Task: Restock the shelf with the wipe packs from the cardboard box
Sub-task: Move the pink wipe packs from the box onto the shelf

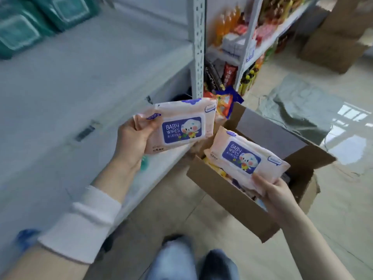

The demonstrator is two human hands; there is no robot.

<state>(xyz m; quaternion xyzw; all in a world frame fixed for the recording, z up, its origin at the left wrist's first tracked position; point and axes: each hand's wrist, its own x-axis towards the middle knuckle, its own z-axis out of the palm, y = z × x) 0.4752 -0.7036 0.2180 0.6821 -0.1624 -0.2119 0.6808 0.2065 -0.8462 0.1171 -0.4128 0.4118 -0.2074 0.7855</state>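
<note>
Big white metal shelf fills the left side, mostly bare, with some teal packs way at the back. The open cardboard box sits on the tiled floor just right of it, more packs inside. Both wipe packs are pale peach with a navy "BABY WIPES" label and a white cartoon character. Left hand grips the left pack by its end, over the shelf edge. Right hand pinches the right pack at its lower edge, above the box.
</note>
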